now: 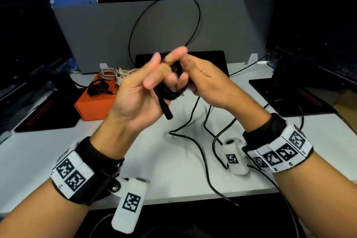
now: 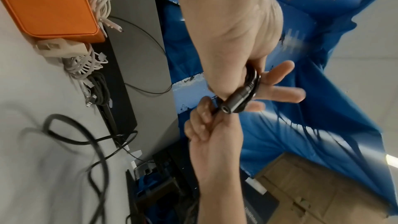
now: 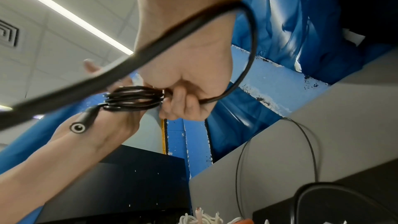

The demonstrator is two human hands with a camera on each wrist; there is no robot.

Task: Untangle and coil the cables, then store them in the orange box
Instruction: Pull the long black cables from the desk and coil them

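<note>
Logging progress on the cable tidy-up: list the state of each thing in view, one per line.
black cable: partly coiled, rest trailing loose on the desk
barrel connector: hanging free below the coil
left hand: holding the coil, fingers extended
right hand: grip on the cable at the coil
orange box: closed
small black cable: coiled, on the box
white cables: bundled, at the box's rear

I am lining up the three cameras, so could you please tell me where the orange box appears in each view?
Head: orange box sits left of centre on the white desk, behind the left hand, with coiled cables on its top.
Left wrist: orange box fills the top left corner.
Right wrist: only an orange sliver at the bottom edge, likely the box.
Shared landmark: the bundle of white cables at the box.
</note>
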